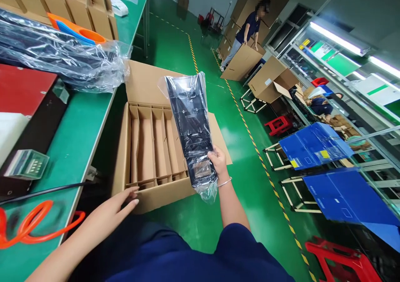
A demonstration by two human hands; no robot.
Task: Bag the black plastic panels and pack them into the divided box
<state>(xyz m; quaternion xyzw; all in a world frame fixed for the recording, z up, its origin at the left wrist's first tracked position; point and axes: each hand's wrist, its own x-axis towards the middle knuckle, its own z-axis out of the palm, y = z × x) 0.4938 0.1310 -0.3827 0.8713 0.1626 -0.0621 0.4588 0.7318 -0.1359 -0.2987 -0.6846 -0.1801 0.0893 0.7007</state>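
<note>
My right hand [218, 161] grips the lower right edge of a long black plastic part [192, 127] wrapped in clear film. The part hangs over the right side of an open cardboard box [168, 196]. Inside the box, cardboard dividers [152, 148] form long narrow slots, and those that show hold nothing; the right end is hidden behind the black part. My left hand [126, 200] rests at the near left edge of the box, fingers apart, holding nothing.
On the left, a green table [90, 123] carries bagged black parts [59, 56], an orange coiled hose [34, 227] and a red-topped box [25, 86]. Blue boxes [315, 144] and red stools [343, 259] stand right. A person [246, 31] handles cardboard at the back.
</note>
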